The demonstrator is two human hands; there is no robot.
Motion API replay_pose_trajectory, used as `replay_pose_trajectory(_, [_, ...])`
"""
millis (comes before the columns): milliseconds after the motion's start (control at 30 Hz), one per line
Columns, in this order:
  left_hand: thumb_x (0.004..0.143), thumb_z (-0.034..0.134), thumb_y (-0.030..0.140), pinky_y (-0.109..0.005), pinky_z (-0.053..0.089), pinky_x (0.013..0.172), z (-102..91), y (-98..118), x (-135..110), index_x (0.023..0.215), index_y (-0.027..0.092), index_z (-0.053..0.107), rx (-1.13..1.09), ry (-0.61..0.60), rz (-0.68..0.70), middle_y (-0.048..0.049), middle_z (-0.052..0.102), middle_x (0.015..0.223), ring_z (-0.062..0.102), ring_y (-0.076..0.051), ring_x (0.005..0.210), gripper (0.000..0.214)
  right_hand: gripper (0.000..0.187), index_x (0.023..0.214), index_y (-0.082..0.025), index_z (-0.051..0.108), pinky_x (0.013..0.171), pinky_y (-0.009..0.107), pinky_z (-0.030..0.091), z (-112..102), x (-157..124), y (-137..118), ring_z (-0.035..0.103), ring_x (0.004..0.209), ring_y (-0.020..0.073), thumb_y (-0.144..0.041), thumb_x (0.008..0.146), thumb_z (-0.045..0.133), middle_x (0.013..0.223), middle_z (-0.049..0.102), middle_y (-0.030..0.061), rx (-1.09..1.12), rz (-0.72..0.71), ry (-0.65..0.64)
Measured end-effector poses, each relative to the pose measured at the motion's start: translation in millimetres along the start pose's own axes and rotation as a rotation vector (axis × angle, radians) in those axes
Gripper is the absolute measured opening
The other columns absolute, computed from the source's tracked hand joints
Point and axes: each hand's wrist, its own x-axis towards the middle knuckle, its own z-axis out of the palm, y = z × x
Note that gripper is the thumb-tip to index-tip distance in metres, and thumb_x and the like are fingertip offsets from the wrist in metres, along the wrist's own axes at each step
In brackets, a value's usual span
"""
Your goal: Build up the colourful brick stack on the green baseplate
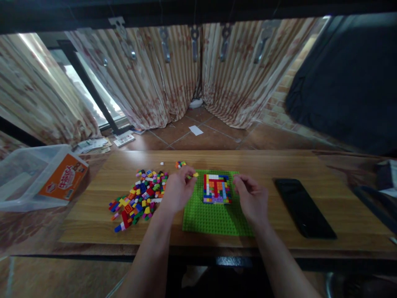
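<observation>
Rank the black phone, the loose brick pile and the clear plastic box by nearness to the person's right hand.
1. Black phone, just right of the right hand.
2. Loose brick pile, left, beyond the green baseplate.
3. Clear plastic box, far left.

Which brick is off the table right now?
The small yellow brick in the left hand grip, above the green baseplate's far-left corner; the others lie in the loose pile or sit built on it.

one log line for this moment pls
left hand: pinching yellow brick | right hand: curled, at right edge of green baseplate | brick panel: on baseplate | loose bricks: left | phone: right
</observation>
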Motion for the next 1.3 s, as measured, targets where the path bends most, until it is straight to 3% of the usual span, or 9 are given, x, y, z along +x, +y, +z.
replay_pose_trajectory(233, [0.083,0.057,0.015,-0.023,0.047,0.068,19.1,15,-12,0.086,0.02,0.064,-0.135,-0.151,0.151,0.0013,0.068,0.08,0.062,-0.013,0.073,0.009,0.021,0.09,-0.024,0.075,0.069,0.031,0.051,3,-10,-1,0.063,0.076,0.0177,-0.04,0.087,0.062,0.086,0.071,0.0036,-0.131,-0.225,-0.175])
replay_pose_trajectory(433, [0.084,0.058,0.015,-0.023,0.05,0.07,23.1,17,-14,0.088,0.019,0.062,-0.284,-0.14,0.166,0.0005,0.068,0.082,0.064,-0.013,0.077,0.008,0.019,0.096,-0.026,0.074,0.074,0.032,0.052,2,-12,-6,0.065,0.081,0.018,-0.037,0.089,0.061,0.093,0.072,0.0042,-0.16,-0.302,-0.288])
replay_pose_trajectory(600, [0.084,0.059,0.012,-0.025,0.052,0.077,28.8,20,-15,0.104,0.021,0.063,-0.295,-0.136,0.196,0.0002,0.071,0.088,0.067,-0.013,0.081,0.022,0.017,0.097,-0.028,0.075,0.079,0.032,0.052,3,-14,-11,0.066,0.087,0.0181,-0.034,0.09,0.061,0.096,0.073,0.0027,-0.159,-0.342,-0.334])
replay_pose_trajectory(800, [0.084,0.06,0.015,-0.027,0.053,0.082,30.3,19,-16,0.11,0.023,0.063,-0.223,-0.123,0.191,-0.0006,0.073,0.098,0.067,-0.015,0.088,0.027,0.011,0.084,-0.027,0.077,0.076,0.032,0.052,-6,-6,-7,0.065,0.082,0.0176,-0.034,0.083,0.069,0.09,0.072,0.0022,-0.096,-0.26,-0.249])
replay_pose_trajectory(967, [0.085,0.059,0.016,-0.028,0.052,0.078,24.7,16,-11,0.107,0.019,0.065,-0.131,0.027,0.095,-0.0032,0.073,0.098,0.066,-0.015,0.081,0.022,0.02,0.079,-0.022,0.076,0.07,0.033,0.051,-22,8,5,0.064,0.074,0.0184,-0.04,0.07,0.078,0.081,0.073,0.0036,0.047,0.013,-0.06])
replay_pose_trajectory(1100, [0.084,0.059,0.014,-0.027,0.051,0.068,24.4,12,-8,0.103,0.017,0.066,-0.08,0.024,0.004,-0.005,0.073,0.097,0.063,-0.013,0.068,0.02,0.028,0.073,-0.019,0.075,0.067,0.032,0.05,-24,10,7,0.064,0.068,0.018,-0.043,0.059,0.082,0.072,0.073,0.0031,0.068,0.176,-0.066])
replay_pose_trajectory(1300, [0.084,0.06,0.013,-0.03,0.052,0.075,28.2,11,-8,0.101,0.017,0.067,-0.038,-0.018,0.023,-0.0057,0.073,0.098,0.065,-0.015,0.075,0.018,0.026,0.07,-0.02,0.074,0.068,0.031,0.051,-17,5,2,0.064,0.068,0.0174,-0.042,0.057,0.081,0.07,0.073,0.0028,0.02,0.179,-0.088])
